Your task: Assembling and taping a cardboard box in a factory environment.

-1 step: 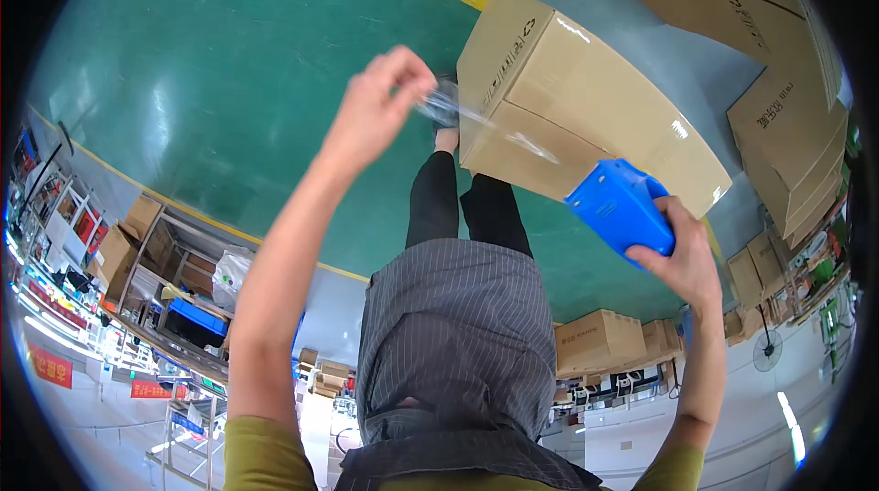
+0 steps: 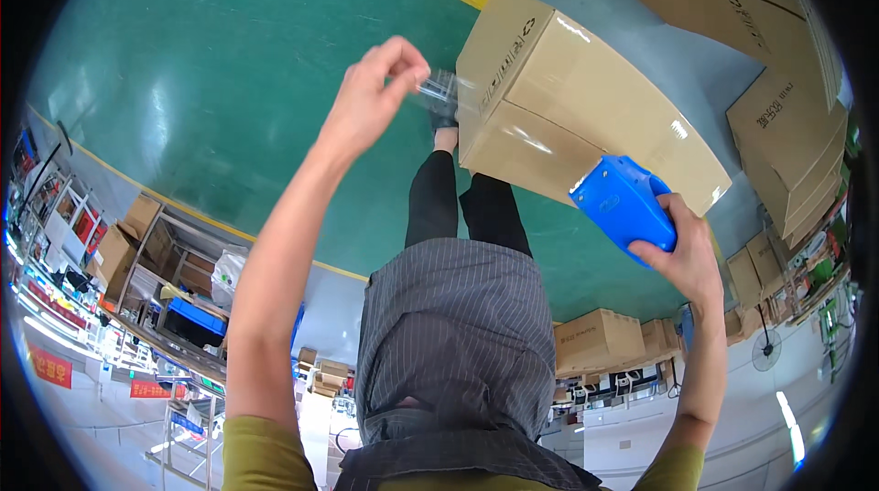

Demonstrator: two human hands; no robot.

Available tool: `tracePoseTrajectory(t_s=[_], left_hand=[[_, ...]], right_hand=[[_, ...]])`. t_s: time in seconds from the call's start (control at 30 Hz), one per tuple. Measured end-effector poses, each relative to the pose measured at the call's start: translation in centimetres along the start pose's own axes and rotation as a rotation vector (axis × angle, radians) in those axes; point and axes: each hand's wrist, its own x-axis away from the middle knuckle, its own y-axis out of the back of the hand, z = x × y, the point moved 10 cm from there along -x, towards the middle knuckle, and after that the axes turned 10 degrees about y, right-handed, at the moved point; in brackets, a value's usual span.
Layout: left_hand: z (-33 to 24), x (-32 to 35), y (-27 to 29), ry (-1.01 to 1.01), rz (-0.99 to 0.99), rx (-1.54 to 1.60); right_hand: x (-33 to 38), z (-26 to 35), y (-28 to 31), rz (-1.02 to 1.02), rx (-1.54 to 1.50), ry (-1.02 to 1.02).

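In front of me on the floor stands a closed brown carton (image 2: 595,88), with a straight seam across its panels. My left hand (image 2: 371,93), beyond the carton's left side, pinches the end of clear packing tape (image 2: 438,86) between thumb and fingertips. The see-through tape is hard to follow over the carton, where a bright glint shows. My right hand (image 2: 685,258) is wrapped round a blue tape dispenser (image 2: 624,209), held at the carton's near right edge. I cannot tell whether the dispenser touches the cardboard.
Flattened cardboard sheets (image 2: 792,139) lean at the right, and more lie at the top right. My shoe is beside the carton's left face. Shelving with a blue bin (image 2: 195,319) stands at the lower left. Further cartons (image 2: 600,345) and a fan (image 2: 766,350) are at the lower right.
My left hand has shifted slightly up and left with the tape end. The blue dispenser has moved a little to the right. The carton has stayed put.
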Motion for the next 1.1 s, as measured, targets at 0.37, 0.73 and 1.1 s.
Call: tracePoseTrajectory(t_s=[0.37, 0.73, 1.1], left_hand=[[-0.5, -1.1, 0.4, -0.042, -0.086, -0.035], [2.2, -2.0, 1.0, 0.017, -0.170, -0.068], [3.3, -4.4, 0.3, 0.006, -0.196, -0.125]], right_hand=[[-2.5, 0.2, -1.1, -0.009, 0.073, -0.045], [-4.5, 1.6, -1.2, 0.016, 0.091, -0.069], [-6.9, 2.5, -2.3, -0.030, 0.190, -0.135]])
